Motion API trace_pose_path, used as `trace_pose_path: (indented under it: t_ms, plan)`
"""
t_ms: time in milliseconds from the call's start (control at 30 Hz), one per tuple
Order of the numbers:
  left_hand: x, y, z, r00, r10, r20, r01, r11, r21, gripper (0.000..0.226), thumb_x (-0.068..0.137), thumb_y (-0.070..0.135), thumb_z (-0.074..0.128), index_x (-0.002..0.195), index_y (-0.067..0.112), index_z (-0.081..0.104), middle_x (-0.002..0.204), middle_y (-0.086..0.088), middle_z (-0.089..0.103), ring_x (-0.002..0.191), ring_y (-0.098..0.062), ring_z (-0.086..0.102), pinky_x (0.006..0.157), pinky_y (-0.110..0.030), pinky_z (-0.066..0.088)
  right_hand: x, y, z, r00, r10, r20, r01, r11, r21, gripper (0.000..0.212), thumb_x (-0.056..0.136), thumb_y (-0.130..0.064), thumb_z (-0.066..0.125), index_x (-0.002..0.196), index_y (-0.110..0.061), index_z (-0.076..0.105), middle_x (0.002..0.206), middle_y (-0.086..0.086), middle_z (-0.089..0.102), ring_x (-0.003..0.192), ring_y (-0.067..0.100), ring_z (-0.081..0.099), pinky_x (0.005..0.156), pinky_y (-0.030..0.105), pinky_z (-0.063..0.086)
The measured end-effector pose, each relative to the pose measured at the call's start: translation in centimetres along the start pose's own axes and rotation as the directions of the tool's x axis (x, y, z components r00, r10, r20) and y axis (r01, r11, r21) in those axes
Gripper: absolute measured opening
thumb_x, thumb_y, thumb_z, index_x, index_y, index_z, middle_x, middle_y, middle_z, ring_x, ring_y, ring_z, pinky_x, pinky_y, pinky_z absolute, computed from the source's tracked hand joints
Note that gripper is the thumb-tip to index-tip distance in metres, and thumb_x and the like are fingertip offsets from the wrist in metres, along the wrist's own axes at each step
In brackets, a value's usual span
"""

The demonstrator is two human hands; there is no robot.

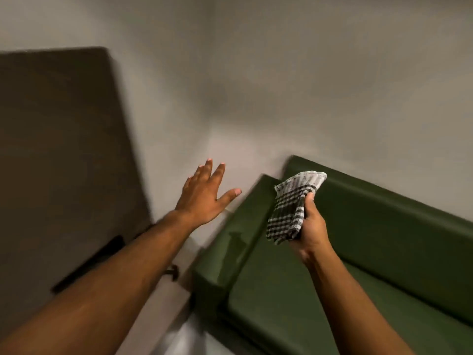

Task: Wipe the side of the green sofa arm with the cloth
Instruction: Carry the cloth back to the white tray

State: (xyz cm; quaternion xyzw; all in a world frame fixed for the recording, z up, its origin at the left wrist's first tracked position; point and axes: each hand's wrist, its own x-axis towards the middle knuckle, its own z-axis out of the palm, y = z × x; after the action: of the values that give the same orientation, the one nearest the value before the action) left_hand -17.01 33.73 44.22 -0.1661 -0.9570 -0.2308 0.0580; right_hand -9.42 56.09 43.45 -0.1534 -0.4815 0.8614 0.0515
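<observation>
A dark green sofa fills the lower right, with its arm running along the left end next to the wall. My right hand hovers above the seat near the arm and grips a bunched black-and-white checked cloth. The cloth hangs clear of the upholstery. My left hand is stretched forward with its fingers spread, in front of the pale wall just left of the sofa arm, holding nothing. The arm's outer side faces the wall and is mostly hidden.
A dark brown door with a black handle stands at the left. A pale wall corner rises behind the sofa. A narrow gap of floor separates the sofa arm from the wall. The backrest runs right.
</observation>
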Motion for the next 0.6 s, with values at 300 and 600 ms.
trace_pose_path:
  t_ms: [300, 600]
  plan:
    - [-11.4, -23.9, -5.2, 0.805, -0.570, -0.162, 0.579, 0.816, 0.004, 0.086, 0.089, 0.073, 0.035, 0.158, 0.025, 0.013, 0.167, -0.010, 0.002, 0.154, -0.030, 0.003, 0.123, -0.049, 0.009, 6.4, 15.0, 22.0, 0.842, 0.378, 0.384, -0.286, 0.917, -0.277, 0.057, 0.097, -0.052, 0.032, 0.133, -0.012, 0.050, 0.130, 0.014, 0.061, 0.121, 0.029, 0.056, 0.108, 0.049, 0.040]
    - [-20.2, -32.4, -1.6, 0.529, -0.824, -0.201, 0.837, 0.546, -0.036, 0.109, 0.073, 0.091, 0.008, 0.157, 0.022, 0.019, 0.166, -0.014, 0.009, 0.153, -0.034, 0.009, 0.121, -0.052, 0.014, 9.2, 28.3, 29.5, 0.595, 0.674, 0.439, -0.426, 0.727, -0.539, 0.053, 0.098, -0.051, 0.031, 0.137, -0.017, 0.044, 0.142, 0.009, 0.052, 0.128, 0.026, 0.051, 0.114, 0.049, 0.033]
